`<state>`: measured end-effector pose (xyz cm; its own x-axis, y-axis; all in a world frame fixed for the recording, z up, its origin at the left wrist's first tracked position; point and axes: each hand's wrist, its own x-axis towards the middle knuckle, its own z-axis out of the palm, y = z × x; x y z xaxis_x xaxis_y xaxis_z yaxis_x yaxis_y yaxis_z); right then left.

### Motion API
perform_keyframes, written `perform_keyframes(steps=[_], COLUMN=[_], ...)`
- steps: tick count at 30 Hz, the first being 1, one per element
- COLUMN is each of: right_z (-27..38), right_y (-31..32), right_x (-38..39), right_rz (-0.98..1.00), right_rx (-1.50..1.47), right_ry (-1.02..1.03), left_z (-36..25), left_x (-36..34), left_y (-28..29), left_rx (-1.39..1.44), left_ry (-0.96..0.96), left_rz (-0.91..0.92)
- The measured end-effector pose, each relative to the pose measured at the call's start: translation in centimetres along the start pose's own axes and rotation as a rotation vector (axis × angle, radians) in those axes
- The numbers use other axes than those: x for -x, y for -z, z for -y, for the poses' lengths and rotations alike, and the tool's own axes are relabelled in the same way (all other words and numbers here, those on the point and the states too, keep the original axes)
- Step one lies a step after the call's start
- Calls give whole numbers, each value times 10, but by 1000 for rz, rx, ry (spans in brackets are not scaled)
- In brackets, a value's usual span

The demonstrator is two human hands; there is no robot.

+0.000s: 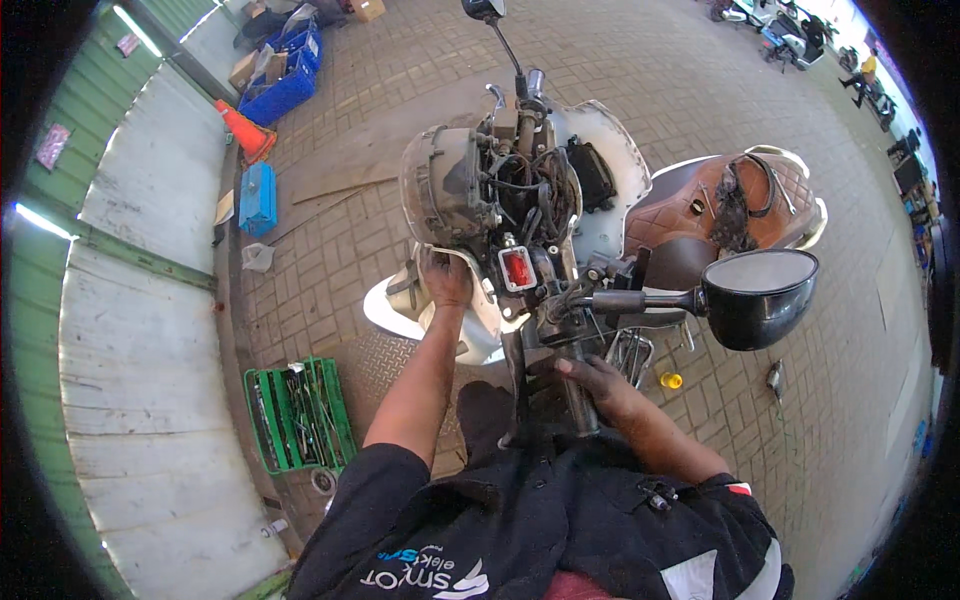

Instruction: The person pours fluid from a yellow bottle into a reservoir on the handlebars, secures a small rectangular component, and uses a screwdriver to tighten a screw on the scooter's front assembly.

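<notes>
A partly dismantled scooter stands in front of me with its handlebar wiring (540,190) bare. My left hand (447,280) reaches into the white front panel (480,325) below the headlight (440,185); its fingers are hidden there. My right hand (600,385) lies around the black handlebar grip (578,405), fingers stretching toward the brake lever (515,385). Between my hands sits an open brake fluid reservoir (517,269), red inside. A round-backed mirror (760,298) juts out to the right. On the brown quilted seat (675,205) lie dark parts (738,205) and a cable.
A green toolbox (300,415) full of tools stands open at the lower left. Along the left wall are a blue metal box (258,200), an orange cone (245,132) and blue crates (285,85). A yellow cap (671,380) lies on the paving. Other scooters (795,45) stand far right.
</notes>
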<state>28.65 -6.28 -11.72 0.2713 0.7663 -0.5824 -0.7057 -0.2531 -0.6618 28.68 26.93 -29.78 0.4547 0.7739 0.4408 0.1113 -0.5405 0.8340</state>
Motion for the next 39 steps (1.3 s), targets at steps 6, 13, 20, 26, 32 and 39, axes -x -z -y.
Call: perform_keyframes(steps=[6, 13, 20, 26, 32, 39], right_z=[-9, -11, 3, 14, 22, -3], right_y=[-13, -5, -8, -18, -28, -1], right_x=[-8, -13, 4, 13, 16, 2], right_rz=[486, 454, 291, 302, 17, 97], right_rx=[-505, -473, -348, -342, 53, -158], right_ry=[-51, -138, -149, -177, -38, -38], left_z=[-2, -63, -52, -1, 74, -3], left_x=[-1, -6, -2, -1, 7, -4], left_y=[14, 23, 25, 16, 27, 15], left_rx=[-247, 59, -115, -179, -655, 33], left_ry=[-217, 36, 64, 80, -72, 202], left_rz=[50, 77, 142, 129, 80, 85])
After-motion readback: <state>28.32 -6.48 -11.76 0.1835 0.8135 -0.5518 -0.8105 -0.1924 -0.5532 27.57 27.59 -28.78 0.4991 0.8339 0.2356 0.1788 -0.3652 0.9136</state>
